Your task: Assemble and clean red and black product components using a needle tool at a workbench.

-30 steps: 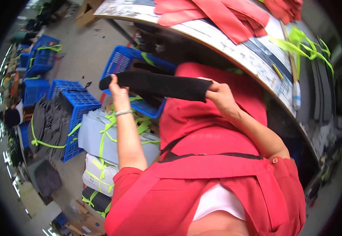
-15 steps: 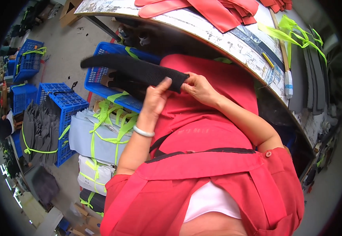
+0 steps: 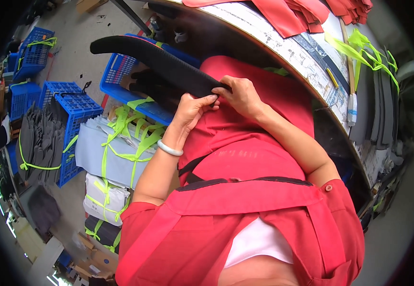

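Observation:
A long, curved black strip of ribbed material (image 3: 161, 59) stretches from my hands out to the left, above a blue plastic basket (image 3: 113, 76). My left hand (image 3: 191, 110) pinches its near end from below, thumb on top. Close beside it, my right hand (image 3: 241, 95) grips the same end's upper corner between thumb and fingers. More dark pieces (image 3: 150, 88) lie inside the basket, partly covered by the strip. Both hands are over my red apron (image 3: 264, 128).
A worktable (image 3: 264, 43) with red cut pieces (image 3: 288, 16) runs along the upper right. At left, a blue crate (image 3: 76, 112) stands beside grey pieces (image 3: 40, 143) and a tied light-grey stack (image 3: 92, 148). Green ties (image 3: 359, 50) hang over grey strips at right.
The black strip has swung upward at its far end and now shows its broad face. My hands have shifted slightly along its near end, the right one now higher.

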### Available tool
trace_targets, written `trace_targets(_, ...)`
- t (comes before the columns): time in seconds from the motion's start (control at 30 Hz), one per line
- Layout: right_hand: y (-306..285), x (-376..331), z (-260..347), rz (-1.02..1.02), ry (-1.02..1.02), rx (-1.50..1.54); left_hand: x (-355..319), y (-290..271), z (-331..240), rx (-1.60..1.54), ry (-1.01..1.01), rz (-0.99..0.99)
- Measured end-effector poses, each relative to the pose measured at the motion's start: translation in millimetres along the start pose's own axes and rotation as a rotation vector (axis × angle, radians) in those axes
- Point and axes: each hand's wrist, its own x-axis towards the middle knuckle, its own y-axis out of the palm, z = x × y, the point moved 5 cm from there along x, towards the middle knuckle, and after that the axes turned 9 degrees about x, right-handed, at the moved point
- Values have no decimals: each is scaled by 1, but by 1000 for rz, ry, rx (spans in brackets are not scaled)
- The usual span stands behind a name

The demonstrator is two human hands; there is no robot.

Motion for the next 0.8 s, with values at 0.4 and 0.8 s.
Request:
trace_targets(0.4,6,0,-6,219,427,720,-7,-1,-7,87,21,73)
trace_targets(0.8,-79,16,26,548,130,411,-71,48,-128,1118,785,-160)
